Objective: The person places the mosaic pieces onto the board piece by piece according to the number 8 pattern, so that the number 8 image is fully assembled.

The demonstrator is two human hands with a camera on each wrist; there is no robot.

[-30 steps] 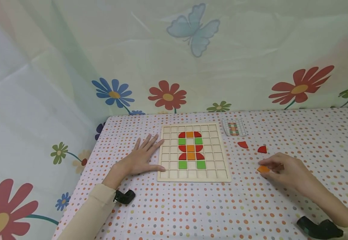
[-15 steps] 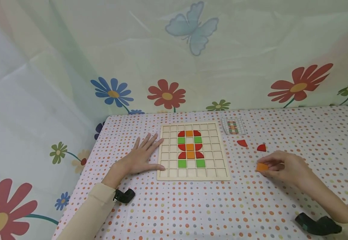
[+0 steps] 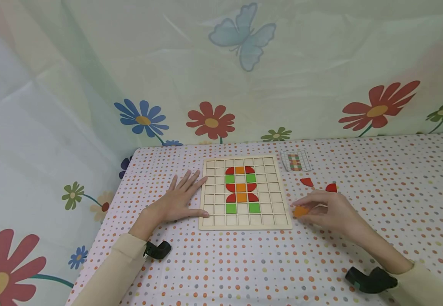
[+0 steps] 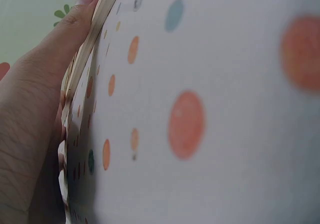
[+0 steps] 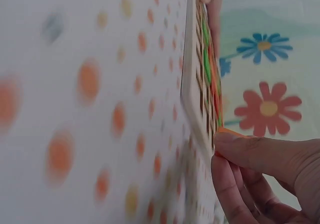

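Observation:
My right hand (image 3: 330,208) pinches an orange square tile (image 3: 301,211) between thumb and fingers, just off the right edge of a wooden grid board (image 3: 272,208). The same orange tile (image 5: 231,132) shows at the thumb tip in the right wrist view. My left hand (image 3: 175,199) lies with spread fingers at the board's left edge, thumb and fingertips at its rim. On the board, red quarter-round tiles (image 3: 230,171), orange squares (image 3: 241,187) and green squares (image 3: 254,208) form a pattern in the middle columns. In the left wrist view, the thumb (image 4: 75,24) touches the board's edge.
A small printed pattern card (image 3: 295,161) lies beyond the board's upper right corner. Two loose red quarter-round tiles sit near it: one red tile (image 3: 307,182) below the card, another red tile (image 3: 331,187) partly behind the right hand. A dotted cloth (image 3: 221,263) covers the table.
My right hand has carried the orange tile leftward from beside the loose red tiles to near the board's right edge. The left hand has stayed at the board.

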